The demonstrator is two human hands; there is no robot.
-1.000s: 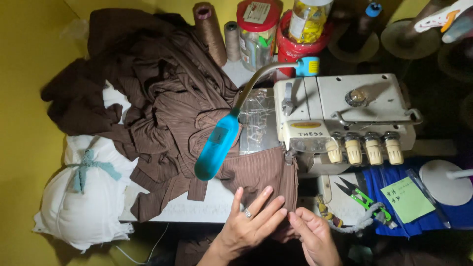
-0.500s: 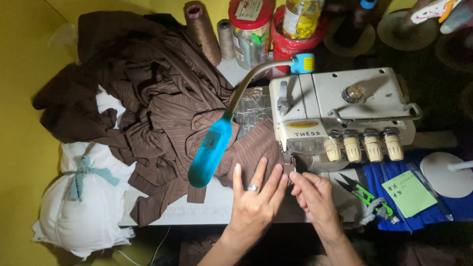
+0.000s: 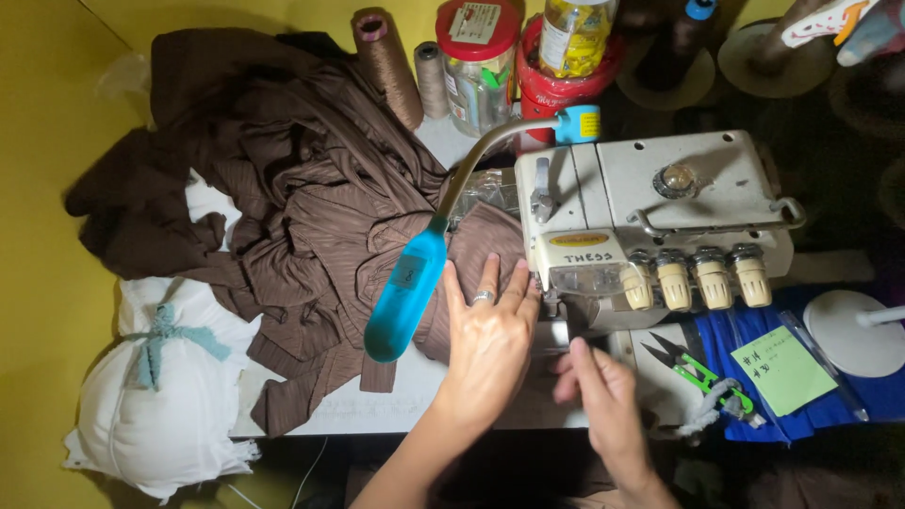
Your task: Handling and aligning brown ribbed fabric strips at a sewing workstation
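A pile of brown striped fabric spreads over the left of the white table and runs under the white overlock sewing machine. My left hand, a ring on one finger, lies flat on the fabric with fingers spread, right beside the machine's presser area. My right hand rests lower, in front of the machine, its fingers pointing at the fabric edge near the needle. A blue lamp on a gooseneck hangs over the cloth, left of my left hand.
A tied white cloth bundle sits at the table's left edge. Thread cones and jars stand behind the machine. Green-handled thread snips, a green note and a white round stand lie to the right.
Both hands have moved up toward the machine. My left hand slid forward over the fabric to the presser area, and my right hand followed to the machine's front.
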